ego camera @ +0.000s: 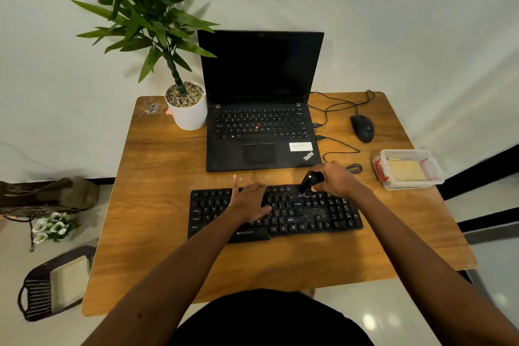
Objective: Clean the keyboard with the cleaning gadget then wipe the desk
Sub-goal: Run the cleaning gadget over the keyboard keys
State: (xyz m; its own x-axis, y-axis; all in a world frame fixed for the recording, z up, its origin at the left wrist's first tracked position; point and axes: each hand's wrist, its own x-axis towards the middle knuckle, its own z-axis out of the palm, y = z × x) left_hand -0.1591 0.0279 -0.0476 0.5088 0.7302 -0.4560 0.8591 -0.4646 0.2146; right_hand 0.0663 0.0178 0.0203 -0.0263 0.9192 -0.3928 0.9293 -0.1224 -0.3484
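1. Head view, progress: the keyboard (309,213) clean is under way, not finished. Pale dust shows on the keys of its right half.
2. The right hand (338,180) grips the small black cleaning gadget (311,180) at the keyboard's far edge, right of centre. Its fingers are curled round the gadget, whose tip is down on the top key row.
3. The left hand (250,201) lies flat on the keyboard's middle, with its fingers straight and spread, holding nothing. It looks like it's bracing the board.
4. Left to do, I judge: the remaining keys, then the whole counter (157,177) wipe. Pale specks lie on the wood just beyond the keyboard.
5. A clear plastic box (407,151) with red clips sits beyond the keyboard's right end. The yellowish pad inside is probably the wipe.
6. Materials: the keyboard is matte black plastic with low, blocky keys. The gadget is hard and black with a white dot. The counter is smooth wood-grain with a slight sheen and rounded corners. The open laptop (261,126) beyond the keyboard is matte black.
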